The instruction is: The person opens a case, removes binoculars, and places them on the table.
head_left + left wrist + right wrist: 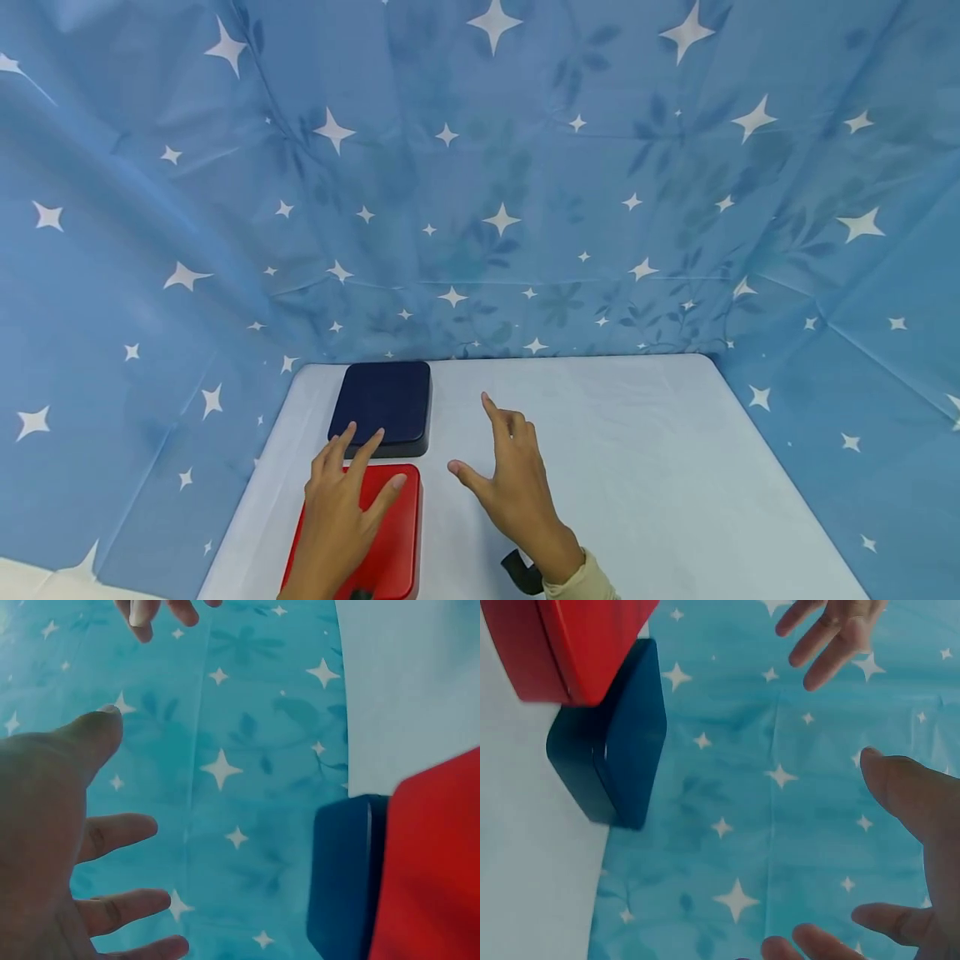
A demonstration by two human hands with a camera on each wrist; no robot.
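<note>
In the head view my left hand [337, 504] hovers over a red box [397, 533], fingers spread and holding nothing. My right hand [517, 487] is raised over the white table to the right of the boxes, its thumb and fingers apart with nothing between them. A dark navy box [382, 404] with rounded corners lies just behind the red one. The left wrist view shows the spread fingers of my left hand [67, 832]. From the right wrist, the red box [592, 645] and the navy box [622, 742] appear at the upper left, away from my right hand [922, 855].
A white table [637, 467] extends to the right of the boxes. Blue curtains [480, 175] with white stars and leaf prints stand around its back and sides. A black strap [521, 572] shows by the right wrist, near a cream sleeve [583, 582].
</note>
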